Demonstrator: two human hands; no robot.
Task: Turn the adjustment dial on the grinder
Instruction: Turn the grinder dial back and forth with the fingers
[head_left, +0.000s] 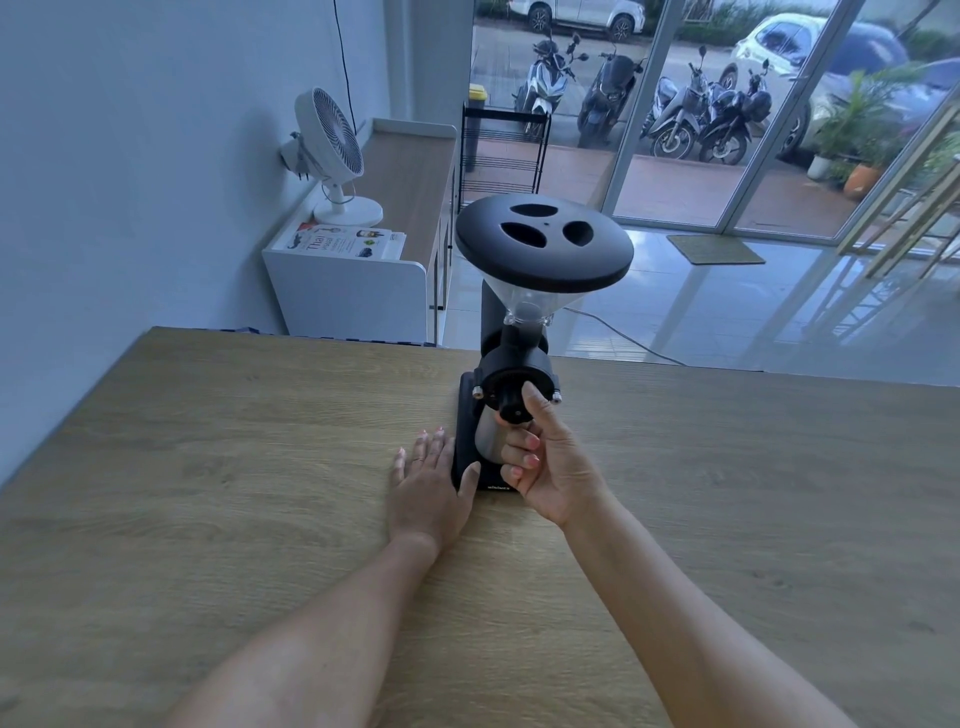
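Observation:
A black coffee grinder (519, 358) stands on the wooden table (234, 467), topped by a clear funnel hopper with a black lid (544, 244). Its black adjustment dial (508, 397) faces me at the front. My right hand (545, 457) pinches the dial's knob between thumb and forefinger, the other fingers curled beneath in front of a metal cup (488, 441). My left hand (431, 483) lies flat on the table with fingers spread, its thumb touching the left side of the grinder's base.
The table's far edge runs just behind the grinder. Beyond it stand a white cabinet (358, 291) with a white fan (332, 150) and magazines, a black wire rack (501, 150), and glass doors with parked motorbikes outside. A cable trails on the tiled floor.

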